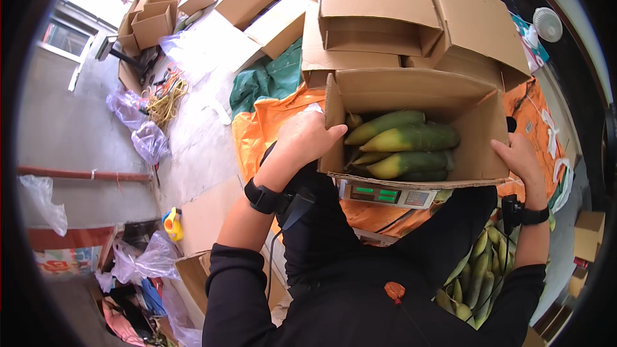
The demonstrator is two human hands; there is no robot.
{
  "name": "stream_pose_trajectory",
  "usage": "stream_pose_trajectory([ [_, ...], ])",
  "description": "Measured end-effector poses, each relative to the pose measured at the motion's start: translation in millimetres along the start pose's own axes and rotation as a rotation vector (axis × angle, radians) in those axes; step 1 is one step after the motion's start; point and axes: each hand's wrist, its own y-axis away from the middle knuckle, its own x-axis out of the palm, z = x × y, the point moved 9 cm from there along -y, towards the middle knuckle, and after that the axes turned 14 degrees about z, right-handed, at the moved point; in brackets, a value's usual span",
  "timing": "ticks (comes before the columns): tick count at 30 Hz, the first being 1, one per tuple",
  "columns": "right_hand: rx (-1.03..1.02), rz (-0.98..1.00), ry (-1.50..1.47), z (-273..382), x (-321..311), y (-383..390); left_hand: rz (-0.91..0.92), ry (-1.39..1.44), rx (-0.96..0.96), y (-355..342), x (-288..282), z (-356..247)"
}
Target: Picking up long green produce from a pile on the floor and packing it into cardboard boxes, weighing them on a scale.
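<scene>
While green vegetables (411, 137) lie in the box (418, 90), your left hand (307, 136) and right hand (522, 158) grip its opposite sides.

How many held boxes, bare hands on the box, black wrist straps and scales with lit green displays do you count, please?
Held box: 1
Hands, left hand and right hand: 2
Wrist straps: 2
Scale: 1
Total: 6
</scene>
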Motion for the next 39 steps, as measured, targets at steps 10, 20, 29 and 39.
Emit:
stream_pose_trajectory([
  [10,-0.067,0.058,-0.164,-21,6,-23,-0.064,-0.006,0.046,-11,-6,11],
  [20,-0.108,0.131,-0.276,12,-3,-29,-0.078,0.209,0.259,-37,-14,37],
  [29,-0.141,0.159,-0.313,106,-31,-47,-0.149,0.39,0.304,-30,-84,82],
  [39,-0.481,-0.065,0.098,282,-24,-97,-0.367,0.682,0.096,67,-118,211],
])
